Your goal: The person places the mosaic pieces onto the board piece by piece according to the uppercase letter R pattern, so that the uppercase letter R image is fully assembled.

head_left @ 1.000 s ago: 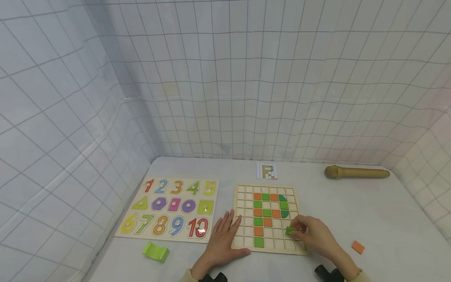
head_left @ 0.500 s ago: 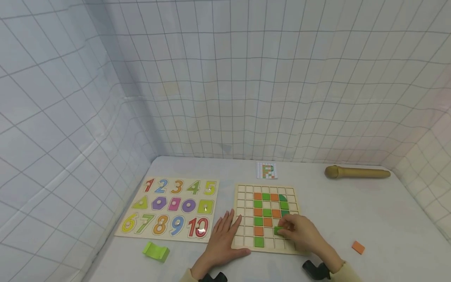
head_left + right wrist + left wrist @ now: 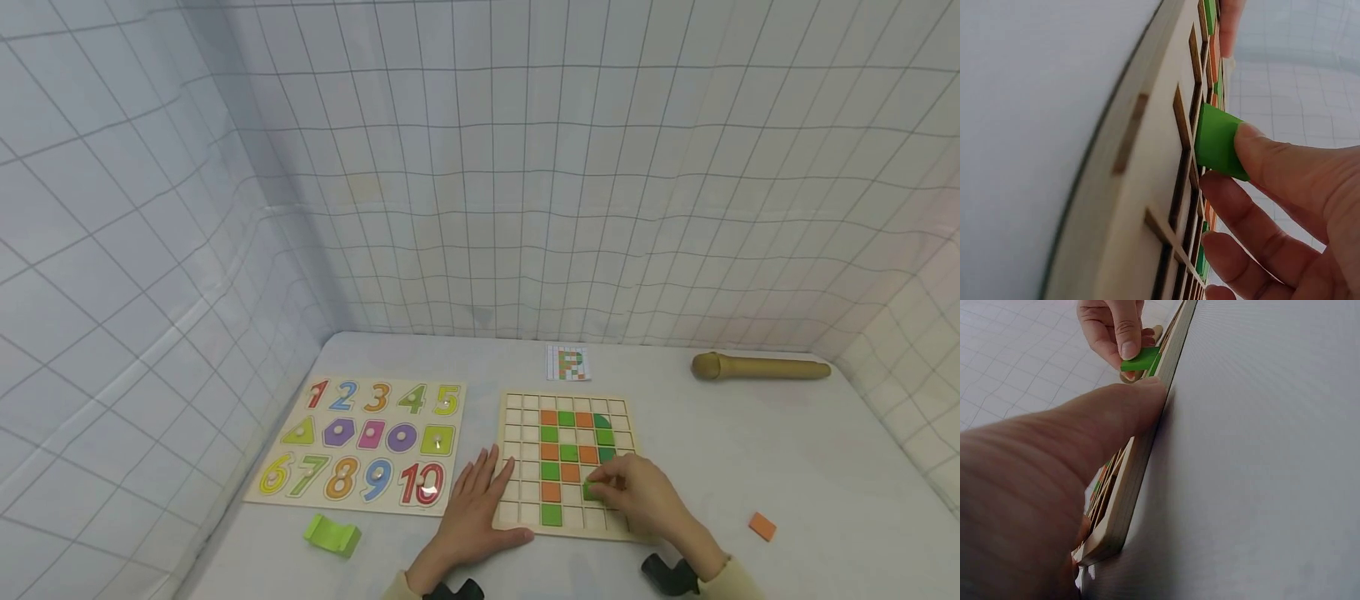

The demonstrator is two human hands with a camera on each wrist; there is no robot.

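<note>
A wooden grid board [image 3: 517,492] holds green and orange square tiles and a few dark green rounded ones, arranged like a letter R. My right hand [image 3: 641,496] pinches a green square tile [image 3: 1219,140] between thumb and fingers. The tile stands tilted, its edge down at a grid cell on the board's lower right. My left hand [image 3: 476,512] lies with fingers spread on the board's left side. Its thumb [image 3: 1141,400] rests along the board's near edge in the left wrist view.
Left of the board lies a number and shape puzzle [image 3: 360,506]. A bright green block [image 3: 332,536] sits before it. A pattern card [image 3: 567,363] lies behind the board. To the right are an orange tile [image 3: 762,526] and a brownish microphone-shaped object [image 3: 761,367].
My right hand has moved left across the board with the green tile, bringing it down at a cell, then tilted it slightly. The left hand has stayed in place.
</note>
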